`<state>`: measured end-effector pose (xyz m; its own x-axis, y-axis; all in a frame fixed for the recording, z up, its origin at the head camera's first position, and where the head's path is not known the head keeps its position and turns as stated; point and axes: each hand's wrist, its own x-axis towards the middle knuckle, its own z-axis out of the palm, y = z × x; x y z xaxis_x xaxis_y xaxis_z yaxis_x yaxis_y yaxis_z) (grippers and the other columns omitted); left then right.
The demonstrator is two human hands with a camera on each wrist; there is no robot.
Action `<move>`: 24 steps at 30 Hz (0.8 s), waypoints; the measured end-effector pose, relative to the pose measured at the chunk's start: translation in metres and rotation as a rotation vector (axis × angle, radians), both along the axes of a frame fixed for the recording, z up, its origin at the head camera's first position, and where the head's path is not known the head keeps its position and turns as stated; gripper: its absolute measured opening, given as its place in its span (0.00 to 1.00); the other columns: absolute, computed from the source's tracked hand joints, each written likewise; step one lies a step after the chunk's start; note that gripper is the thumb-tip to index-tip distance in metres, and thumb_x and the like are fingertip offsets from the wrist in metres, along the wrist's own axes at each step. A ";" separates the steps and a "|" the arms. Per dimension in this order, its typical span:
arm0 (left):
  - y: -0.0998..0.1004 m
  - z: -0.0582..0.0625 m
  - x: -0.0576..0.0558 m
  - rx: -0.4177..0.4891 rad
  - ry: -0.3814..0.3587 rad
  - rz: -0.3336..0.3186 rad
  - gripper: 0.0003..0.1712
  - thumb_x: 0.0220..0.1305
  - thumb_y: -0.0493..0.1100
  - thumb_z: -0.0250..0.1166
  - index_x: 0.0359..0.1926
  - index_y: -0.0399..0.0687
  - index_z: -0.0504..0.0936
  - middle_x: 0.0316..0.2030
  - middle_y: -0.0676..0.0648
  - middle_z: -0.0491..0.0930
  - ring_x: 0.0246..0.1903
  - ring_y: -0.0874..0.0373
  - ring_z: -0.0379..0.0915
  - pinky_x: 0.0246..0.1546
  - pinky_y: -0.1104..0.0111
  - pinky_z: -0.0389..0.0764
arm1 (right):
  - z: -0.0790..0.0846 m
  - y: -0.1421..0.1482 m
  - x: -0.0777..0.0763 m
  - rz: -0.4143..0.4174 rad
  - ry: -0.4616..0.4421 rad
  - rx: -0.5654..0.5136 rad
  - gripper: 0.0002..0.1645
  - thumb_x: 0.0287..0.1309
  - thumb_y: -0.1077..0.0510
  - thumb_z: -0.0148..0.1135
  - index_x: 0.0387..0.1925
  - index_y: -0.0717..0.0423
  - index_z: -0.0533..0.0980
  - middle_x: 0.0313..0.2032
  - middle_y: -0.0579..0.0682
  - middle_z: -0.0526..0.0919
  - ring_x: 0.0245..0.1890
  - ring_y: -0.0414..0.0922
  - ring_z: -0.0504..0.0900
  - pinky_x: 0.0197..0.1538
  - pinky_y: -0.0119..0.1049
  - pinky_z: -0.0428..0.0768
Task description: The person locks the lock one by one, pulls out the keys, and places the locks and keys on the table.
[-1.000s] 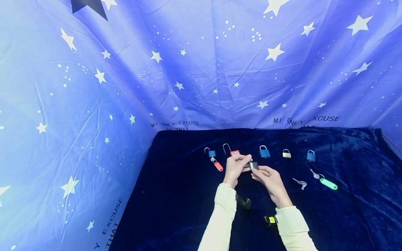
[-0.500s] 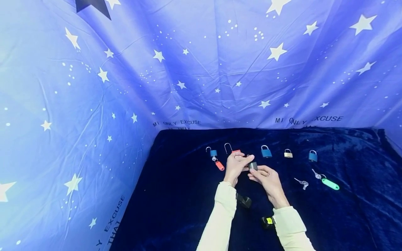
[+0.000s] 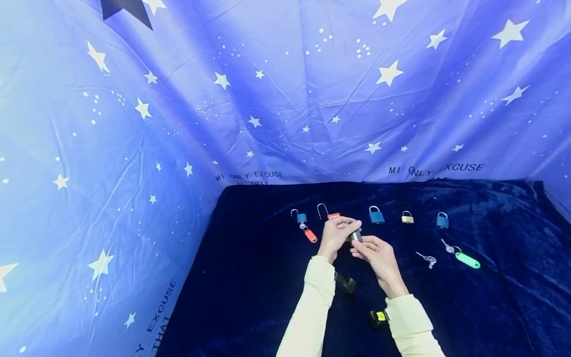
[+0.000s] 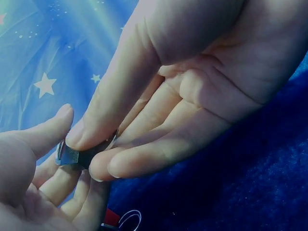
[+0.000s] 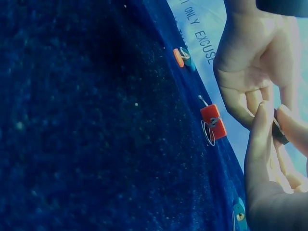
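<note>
A dark grey padlock (image 3: 355, 236) is held up between the two hands in the head view, tilted, with its shackle toward the left hand. My left hand (image 3: 335, 236) pinches it from the left between thumb and fingers. From the right, my right hand (image 3: 376, 257) grips the lower end of its body, thumb in front. In the left wrist view the padlock (image 4: 72, 157) shows as a small metal face, mostly covered by fingers. Just behind the left hand lies a red padlock (image 3: 333, 216) with a long raised shackle, partly hidden by that hand.
On the dark blue velvet cloth (image 3: 250, 277) a small blue padlock (image 3: 302, 218) with a red key tag (image 3: 310, 235) lies left. To the right stand a blue padlock (image 3: 376, 216), a brass one (image 3: 407, 218), another blue padlock (image 3: 442, 220), loose keys (image 3: 429, 260) and a green tag (image 3: 467, 260).
The grey padlock has turned and tilted between the fingers, so its shackle side now shows more. My right hand has shifted slightly left. The things on the cloth stay put.
</note>
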<state>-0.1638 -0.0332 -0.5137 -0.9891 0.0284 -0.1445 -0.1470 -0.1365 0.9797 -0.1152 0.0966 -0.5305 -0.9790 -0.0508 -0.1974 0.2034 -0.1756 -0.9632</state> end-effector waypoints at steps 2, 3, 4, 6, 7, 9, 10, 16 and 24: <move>-0.001 -0.001 0.000 0.012 0.005 -0.012 0.09 0.60 0.40 0.72 0.39 0.39 0.87 0.32 0.37 0.88 0.29 0.60 0.85 0.29 0.73 0.83 | 0.000 -0.001 0.000 -0.001 0.000 0.011 0.22 0.63 0.59 0.67 0.50 0.71 0.72 0.33 0.46 0.89 0.32 0.39 0.88 0.42 0.32 0.86; -0.001 -0.001 -0.001 0.016 0.007 -0.017 0.09 0.61 0.39 0.71 0.40 0.39 0.87 0.33 0.35 0.87 0.31 0.58 0.86 0.30 0.73 0.84 | 0.000 -0.001 0.000 0.000 0.002 0.013 0.22 0.63 0.58 0.67 0.50 0.71 0.72 0.33 0.46 0.89 0.32 0.39 0.88 0.42 0.32 0.86; -0.001 -0.002 -0.001 0.015 0.009 -0.018 0.09 0.61 0.39 0.71 0.40 0.39 0.87 0.34 0.35 0.87 0.33 0.56 0.87 0.31 0.73 0.84 | 0.001 -0.001 0.000 -0.003 0.002 0.014 0.22 0.63 0.58 0.67 0.50 0.70 0.73 0.33 0.46 0.89 0.32 0.39 0.88 0.42 0.32 0.86; -0.001 -0.003 -0.001 0.013 0.016 -0.018 0.10 0.62 0.40 0.70 0.41 0.38 0.87 0.33 0.36 0.88 0.35 0.53 0.87 0.32 0.72 0.85 | 0.001 -0.002 0.001 -0.010 -0.001 0.009 0.22 0.63 0.58 0.67 0.50 0.71 0.73 0.33 0.48 0.89 0.32 0.40 0.88 0.41 0.32 0.86; -0.001 -0.005 -0.002 0.009 0.019 -0.019 0.11 0.63 0.40 0.69 0.42 0.37 0.87 0.33 0.36 0.88 0.36 0.52 0.87 0.33 0.72 0.85 | 0.001 -0.002 0.001 -0.007 -0.003 0.010 0.23 0.63 0.58 0.67 0.51 0.71 0.72 0.34 0.48 0.89 0.32 0.39 0.88 0.41 0.32 0.86; -0.002 -0.006 -0.002 0.005 0.030 -0.025 0.13 0.63 0.39 0.69 0.45 0.35 0.87 0.34 0.36 0.88 0.36 0.52 0.87 0.33 0.71 0.85 | 0.002 -0.003 0.001 -0.013 -0.010 0.003 0.24 0.63 0.58 0.66 0.52 0.73 0.72 0.34 0.48 0.89 0.32 0.39 0.88 0.42 0.32 0.86; -0.002 -0.007 -0.003 0.002 0.036 -0.027 0.13 0.63 0.39 0.69 0.45 0.35 0.87 0.34 0.36 0.88 0.36 0.52 0.87 0.33 0.72 0.85 | 0.002 -0.003 0.001 -0.018 -0.013 -0.001 0.24 0.63 0.59 0.66 0.52 0.73 0.71 0.33 0.48 0.89 0.32 0.39 0.88 0.41 0.32 0.86; -0.003 -0.009 -0.004 0.017 0.060 -0.027 0.11 0.62 0.38 0.69 0.44 0.37 0.88 0.35 0.35 0.87 0.37 0.52 0.87 0.35 0.70 0.86 | 0.002 -0.006 0.002 -0.044 -0.018 -0.024 0.25 0.63 0.59 0.66 0.53 0.75 0.70 0.32 0.47 0.89 0.31 0.38 0.88 0.41 0.31 0.85; -0.003 -0.012 -0.006 0.007 0.079 -0.054 0.11 0.66 0.39 0.66 0.44 0.35 0.87 0.36 0.34 0.87 0.37 0.52 0.87 0.38 0.69 0.86 | 0.001 -0.006 0.001 -0.061 -0.038 -0.168 0.15 0.64 0.64 0.64 0.47 0.69 0.73 0.30 0.48 0.89 0.31 0.38 0.87 0.40 0.30 0.85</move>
<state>-0.1697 -0.0365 -0.5252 -0.9944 0.0827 -0.0658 -0.0768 -0.1377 0.9875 -0.1144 0.0908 -0.5297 -0.9734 -0.0270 -0.2276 0.2227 -0.3468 -0.9111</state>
